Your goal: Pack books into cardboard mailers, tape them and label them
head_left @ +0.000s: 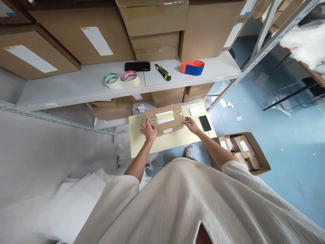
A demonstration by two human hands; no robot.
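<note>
A taped cardboard box [162, 128] with white labels on its upper side lies on a pale yellow board [142, 146]. At its left end, my left hand [149, 130] grips the box, thumb on the near side. My right hand [192, 125] has its fingers against the right end, partly hidden by the box edge. Right of the box, a small stack of white labels [195, 110] and a dark phone [205, 123] lie on the board. Behind the box's left end sits a small white object [141, 108] that I cannot make out.
The grey shelf [86, 83] above the board carries two tape rolls [111, 79], a black phone [137, 66], a yellow-black utility knife [163, 72], an orange-blue band [192, 68] and large cartons [83, 37]. An open carton [262, 161] of small boxes stands on the floor at right.
</note>
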